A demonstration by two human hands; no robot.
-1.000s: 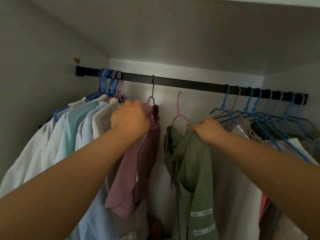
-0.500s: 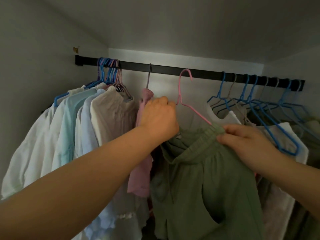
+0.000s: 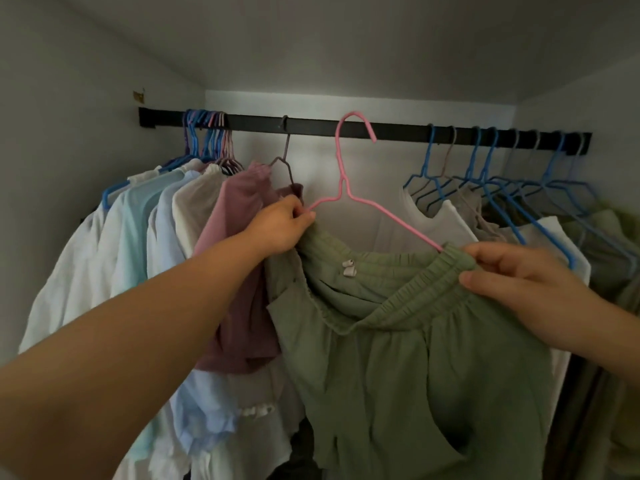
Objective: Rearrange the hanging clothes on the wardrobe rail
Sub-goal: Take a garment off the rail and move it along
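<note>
- Pale wardrobe walls and a sloping ceiling enclose the scene; places below are given relative to the black metal wardrobe rail [image 3: 311, 125] that runs across the back.
- Nearest the camera, below the middle of the rail, hang the olive-green soft fabric shorts with an elastic waistband [image 3: 398, 334]. They look light, limp and unslippery, so they should sag and swing rather than resist. I would not lift them by the cloth alone.
- At the waistband's right end, the right hand [image 3: 526, 289] has thumb and fingers curled onto the gathered elastic, pinching it.
- At the left end, the left hand [image 3: 280, 226] is closed around the left arm of the thin pink wire hanger [image 3: 346, 188] that carries the shorts.
- That hanger looks stiff yet springy. Its hook shows level with the rail, but I cannot tell whether it rests on the rail or is lifted clear. The neck or shoulder seems the sound place to hold it, with the other hand steadying the waistband.
- Just left of the left hand, under the rail, hangs a mauve soft knit garment [image 3: 239, 258] on a dark wire hanger.
- Farther off, pale shirts [image 3: 138, 230] crowd the rail's left end, and blue wire hangers [image 3: 491, 174] with light clothes crowd its right end.
</note>
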